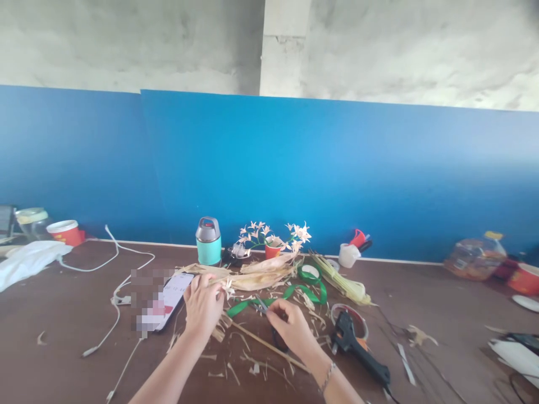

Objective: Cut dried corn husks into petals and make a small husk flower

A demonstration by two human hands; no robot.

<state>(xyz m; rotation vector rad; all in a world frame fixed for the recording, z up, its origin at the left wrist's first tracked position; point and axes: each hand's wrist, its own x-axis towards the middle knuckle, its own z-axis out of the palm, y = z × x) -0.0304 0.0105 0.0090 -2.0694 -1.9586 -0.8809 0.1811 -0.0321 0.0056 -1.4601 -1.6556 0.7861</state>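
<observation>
My left hand [203,306] is closed on a small pale flower made of dried husk [228,288], held just above the brown table [76,314]. My right hand [290,328] grips a pair of scissors [261,306], blades pointing left toward the flower, black handle under the palm. A thin straw stem [269,347] runs diagonally beneath both hands. Dried corn husks [261,272] lie just beyond the hands, with a green ribbon [295,292] curling across them.
A phone [170,300] lies left of my left hand, white cables [120,280] beyond it. A black glue gun [357,348] rests to the right. A teal jar [208,241], a cup of finished flowers [273,238], cups and a bundle of strips [341,278] stand by the blue wall.
</observation>
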